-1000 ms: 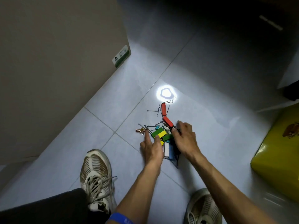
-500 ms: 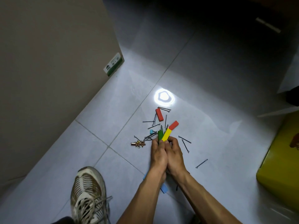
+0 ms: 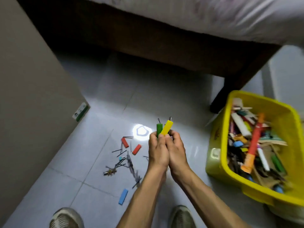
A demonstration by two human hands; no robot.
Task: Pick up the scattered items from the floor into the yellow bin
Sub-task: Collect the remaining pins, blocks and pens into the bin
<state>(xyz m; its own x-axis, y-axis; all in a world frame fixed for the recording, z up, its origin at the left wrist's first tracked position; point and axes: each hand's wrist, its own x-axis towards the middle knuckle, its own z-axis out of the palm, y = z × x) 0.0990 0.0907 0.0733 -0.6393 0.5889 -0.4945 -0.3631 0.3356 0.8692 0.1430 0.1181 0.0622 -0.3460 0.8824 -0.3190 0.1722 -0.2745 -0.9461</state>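
My left hand [image 3: 158, 150] and my right hand [image 3: 176, 149] are pressed together above the floor, gripping a bundle between them: a green block [image 3: 159, 129], a yellow block [image 3: 166, 129] and some hairpins stick out on top. On the tiles to the left lie two red blocks [image 3: 125, 142] [image 3: 136, 149], a blue block [image 3: 123, 196], several black hairpins [image 3: 122, 159], a small blue clip and a brass trinket [image 3: 109, 172]. The yellow bin [image 3: 218, 162] stands at the right, filled with mixed items.
A beige cabinet or box wall [image 3: 32, 96] with a green label fills the left. A dark bed frame with its leg [image 3: 228, 89] and white bedding lies behind. My two shoes [image 3: 65, 218] [image 3: 181, 217] are at the bottom edge. A lamp glare marks the tile.
Both hands closed together round the blocks and pins and lifted them off the floor. A red and a blue block dropped out. The view swung up and right, bringing the bin into sight.
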